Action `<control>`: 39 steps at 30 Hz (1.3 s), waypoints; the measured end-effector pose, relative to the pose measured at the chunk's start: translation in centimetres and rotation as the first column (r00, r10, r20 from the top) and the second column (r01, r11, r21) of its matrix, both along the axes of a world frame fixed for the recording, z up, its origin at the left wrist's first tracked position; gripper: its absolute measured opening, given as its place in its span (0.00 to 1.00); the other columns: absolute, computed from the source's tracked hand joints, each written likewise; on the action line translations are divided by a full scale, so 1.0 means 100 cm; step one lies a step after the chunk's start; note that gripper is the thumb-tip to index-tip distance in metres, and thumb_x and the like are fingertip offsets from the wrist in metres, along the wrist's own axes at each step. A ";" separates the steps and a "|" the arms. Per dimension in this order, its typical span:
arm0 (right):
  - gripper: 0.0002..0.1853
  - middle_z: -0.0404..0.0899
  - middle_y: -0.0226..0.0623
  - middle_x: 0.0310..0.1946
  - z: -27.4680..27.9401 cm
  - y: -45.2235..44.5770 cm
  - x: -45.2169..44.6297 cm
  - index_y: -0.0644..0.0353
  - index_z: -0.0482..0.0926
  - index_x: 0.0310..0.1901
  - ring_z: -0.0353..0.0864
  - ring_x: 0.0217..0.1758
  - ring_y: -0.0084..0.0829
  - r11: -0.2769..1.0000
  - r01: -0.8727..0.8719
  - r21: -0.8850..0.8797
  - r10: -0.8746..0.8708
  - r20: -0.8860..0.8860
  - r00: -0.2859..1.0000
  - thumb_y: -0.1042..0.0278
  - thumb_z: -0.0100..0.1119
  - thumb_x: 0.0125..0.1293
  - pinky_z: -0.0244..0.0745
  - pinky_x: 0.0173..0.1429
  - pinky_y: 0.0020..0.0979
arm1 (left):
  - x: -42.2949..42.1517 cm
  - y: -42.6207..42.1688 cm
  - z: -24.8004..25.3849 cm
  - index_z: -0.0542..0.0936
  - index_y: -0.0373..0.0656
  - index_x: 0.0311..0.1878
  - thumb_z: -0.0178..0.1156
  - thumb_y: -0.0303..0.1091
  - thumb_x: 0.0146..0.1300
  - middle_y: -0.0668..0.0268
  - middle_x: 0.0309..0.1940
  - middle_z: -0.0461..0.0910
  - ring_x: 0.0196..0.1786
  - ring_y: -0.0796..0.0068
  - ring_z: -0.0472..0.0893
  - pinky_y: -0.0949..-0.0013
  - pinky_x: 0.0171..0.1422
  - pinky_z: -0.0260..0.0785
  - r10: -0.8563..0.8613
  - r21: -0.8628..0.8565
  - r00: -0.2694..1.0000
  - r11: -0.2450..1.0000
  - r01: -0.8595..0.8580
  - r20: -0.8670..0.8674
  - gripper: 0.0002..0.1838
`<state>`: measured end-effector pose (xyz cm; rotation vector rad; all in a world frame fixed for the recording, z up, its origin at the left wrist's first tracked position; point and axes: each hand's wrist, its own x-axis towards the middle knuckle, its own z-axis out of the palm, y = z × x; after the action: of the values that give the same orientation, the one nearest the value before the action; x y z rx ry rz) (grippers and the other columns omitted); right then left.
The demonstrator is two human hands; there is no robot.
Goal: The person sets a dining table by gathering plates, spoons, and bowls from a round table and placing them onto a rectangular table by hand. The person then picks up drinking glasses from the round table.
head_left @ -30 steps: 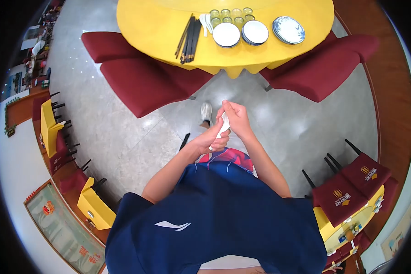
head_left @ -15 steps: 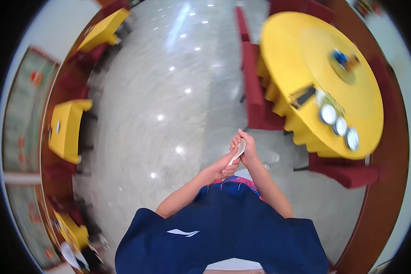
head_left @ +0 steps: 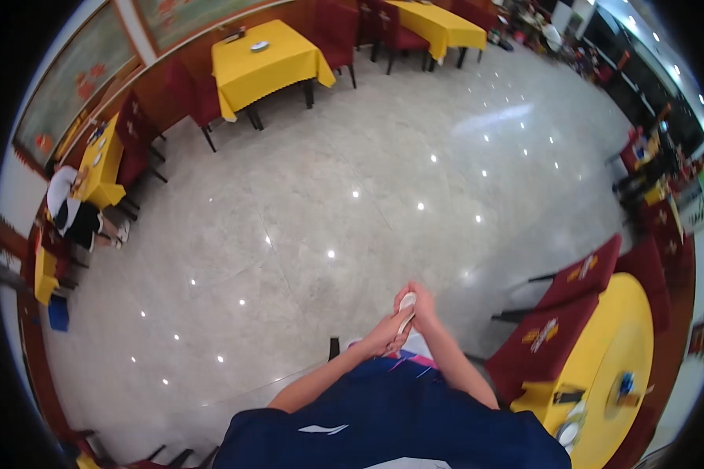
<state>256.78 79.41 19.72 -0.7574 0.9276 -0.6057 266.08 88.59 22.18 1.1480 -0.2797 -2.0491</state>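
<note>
In front of my body a white soup spoon point(head_left: 407, 302) sits between my two hands, its bowl pointing up and away from me. My left hand point(head_left: 383, 336) is closed round the lower part, by the handle. At the bowl end, my right hand point(head_left: 422, 307) curls its fingers about the spoon's far side, touching it. The fingers hide part of the spoon, so I cannot tell whether more than one is stacked there.
To the right stands a round yellow-covered table point(head_left: 633, 328) with red chairs point(head_left: 547, 336), white dishes point(head_left: 569, 432) and a dark item point(head_left: 569, 397). Yellow square tables point(head_left: 270, 66) line the far wall. A person in white point(head_left: 64, 191) sits at the left. Shiny tiled floor point(head_left: 289, 219) lies ahead.
My view has swung left, so the round table now sits lower at the right and the square tables fill the top. Both hands still grip the spoon.
</note>
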 end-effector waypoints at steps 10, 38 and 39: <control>0.26 0.70 0.38 0.17 0.002 -0.140 0.144 0.60 0.69 0.19 0.73 0.23 0.32 0.841 -0.540 0.032 0.487 0.387 0.783 0.52 0.39 0.72 0.70 0.32 0.32 | 0.124 -0.115 0.000 0.61 0.47 0.21 0.48 0.59 0.65 0.73 0.07 0.56 0.07 0.80 0.55 0.73 0.11 0.47 0.174 0.051 0.985 0.983 -0.174 0.008 0.26; 0.15 0.63 0.31 0.16 0.022 -0.551 0.543 0.57 0.64 0.21 0.64 0.18 0.25 0.862 -0.463 0.205 0.433 0.174 0.884 0.65 0.51 0.64 0.63 0.21 0.28 | 0.512 -0.515 -0.004 0.70 0.47 0.35 0.53 0.41 0.67 0.77 0.13 0.62 0.13 0.86 0.61 0.80 0.17 0.53 0.273 0.033 0.818 0.954 -0.298 -0.507 0.09; 0.15 0.64 0.31 0.16 0.028 -0.560 0.569 0.58 0.64 0.22 0.65 0.18 0.25 0.860 -0.458 0.223 0.438 0.137 0.889 0.64 0.51 0.65 0.65 0.21 0.28 | 0.535 -0.526 0.000 0.71 0.48 0.36 0.56 0.41 0.65 0.77 0.15 0.64 0.16 0.86 0.64 0.80 0.19 0.55 0.272 0.012 0.854 0.955 -0.297 -0.444 0.09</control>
<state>313.63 23.38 22.48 -0.6835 0.7001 -0.1013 319.55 36.03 22.13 0.6139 0.0577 -1.9522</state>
